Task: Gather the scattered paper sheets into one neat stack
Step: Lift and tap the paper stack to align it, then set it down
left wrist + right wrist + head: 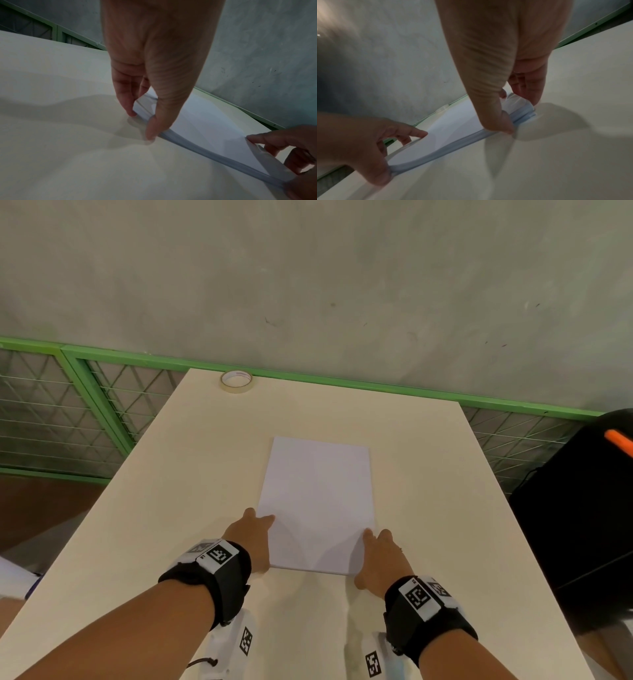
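A squared stack of white paper sheets [318, 501] lies on the cream table [191, 474], long side running away from me. My left hand [260, 529] holds its near left corner: in the left wrist view the thumb [152, 129] presses the near edge and the fingers [126, 102] bear on the left edge. My right hand [375, 542] holds the near right corner, with its thumb [498, 121] on the near edge and its fingers [530, 88] against the right side. The sheets [453, 128] bow slightly upward between the hands.
A roll of tape [237, 381] sits at the table's far edge. A black case [582, 508] with an orange object [618, 441] on it stands off the right side. A green wire fence [85, 405] and a grey wall lie behind.
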Demonstrator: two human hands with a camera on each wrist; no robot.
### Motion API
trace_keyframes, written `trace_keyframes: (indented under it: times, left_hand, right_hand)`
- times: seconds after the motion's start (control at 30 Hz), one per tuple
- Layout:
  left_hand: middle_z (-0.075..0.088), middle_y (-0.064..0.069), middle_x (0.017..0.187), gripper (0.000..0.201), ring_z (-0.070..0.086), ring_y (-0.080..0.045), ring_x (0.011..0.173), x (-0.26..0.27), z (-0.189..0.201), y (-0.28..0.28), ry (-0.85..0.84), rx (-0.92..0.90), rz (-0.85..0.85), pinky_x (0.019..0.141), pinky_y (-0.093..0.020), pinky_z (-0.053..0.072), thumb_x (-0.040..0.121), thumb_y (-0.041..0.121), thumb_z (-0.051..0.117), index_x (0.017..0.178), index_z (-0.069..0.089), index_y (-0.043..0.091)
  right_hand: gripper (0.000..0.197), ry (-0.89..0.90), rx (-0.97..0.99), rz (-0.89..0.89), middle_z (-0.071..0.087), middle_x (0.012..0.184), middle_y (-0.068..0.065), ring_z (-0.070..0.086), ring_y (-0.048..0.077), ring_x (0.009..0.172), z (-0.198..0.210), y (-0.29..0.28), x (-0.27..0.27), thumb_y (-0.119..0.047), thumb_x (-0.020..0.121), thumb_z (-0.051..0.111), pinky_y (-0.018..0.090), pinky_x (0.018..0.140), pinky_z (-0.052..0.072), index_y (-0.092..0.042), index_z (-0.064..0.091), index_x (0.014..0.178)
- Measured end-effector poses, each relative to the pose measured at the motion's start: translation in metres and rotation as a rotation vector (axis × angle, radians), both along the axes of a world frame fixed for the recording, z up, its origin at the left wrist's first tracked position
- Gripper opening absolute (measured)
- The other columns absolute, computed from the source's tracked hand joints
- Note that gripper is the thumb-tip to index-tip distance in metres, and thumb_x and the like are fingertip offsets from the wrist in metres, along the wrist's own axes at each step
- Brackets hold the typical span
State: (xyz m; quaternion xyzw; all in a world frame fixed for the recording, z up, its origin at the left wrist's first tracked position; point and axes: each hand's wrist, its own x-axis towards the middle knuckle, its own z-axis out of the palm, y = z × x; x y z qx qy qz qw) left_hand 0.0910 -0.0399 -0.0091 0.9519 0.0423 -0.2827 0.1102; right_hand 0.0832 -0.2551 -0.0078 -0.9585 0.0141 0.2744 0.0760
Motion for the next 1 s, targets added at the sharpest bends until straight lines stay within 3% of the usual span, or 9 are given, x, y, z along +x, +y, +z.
trace_keyframes:
  times: [0.13,0.3,0.63,1.0]
  left_hand:
    - [0.031,-0.008,0.137,0.087,0.052,-0.029,0.120,0.0001,-0.0004,-0.0005,-0.003,0.005,-0.008,0.094,-0.029,0.048,0.077,0.017,0.066,0.150,0.018,0.023]
    - [0.036,-0.009,0.130,0.079,0.054,-0.029,0.114,-0.0003,0.0009,0.0001,-0.003,0.008,-0.023,0.092,-0.030,0.050,0.075,0.018,0.067,0.144,0.029,0.020]
    - [0.035,-0.009,0.134,0.079,0.053,-0.027,0.117,-0.0035,-0.0030,0.0056,-0.026,-0.056,0.018,0.091,-0.026,0.048,0.077,0.017,0.064,0.146,0.026,0.020]
    - [0.041,-0.008,0.127,0.065,0.055,-0.027,0.113,-0.0035,-0.0026,0.0073,-0.022,-0.056,0.034,0.088,-0.025,0.047,0.078,0.012,0.061,0.138,0.038,0.018]
  right_hand:
    - [0.067,-0.027,-0.015,0.022,0.040,0.128,0.012,0.053,0.029,0.114,0.0013,0.0000,-0.0018,-0.018,0.078,0.065,0.029,0.094,0.045,-0.009,0.033,0.135]
    - [0.073,-0.042,-0.006,0.018,0.038,0.133,0.014,0.048,0.029,0.119,-0.0018,0.0004,-0.0048,-0.015,0.081,0.060,0.029,0.099,0.043,-0.013,0.022,0.144]
    - [0.065,-0.027,0.080,-0.071,0.038,0.127,0.012,0.050,0.032,0.114,-0.0039,-0.0025,-0.0045,-0.015,0.076,0.064,0.031,0.093,0.047,-0.016,0.035,0.135]
    - [0.070,0.000,0.169,-0.187,0.038,0.125,0.011,0.052,0.032,0.113,-0.0066,-0.0036,-0.0025,-0.024,0.071,0.070,0.032,0.090,0.052,-0.018,0.039,0.133]
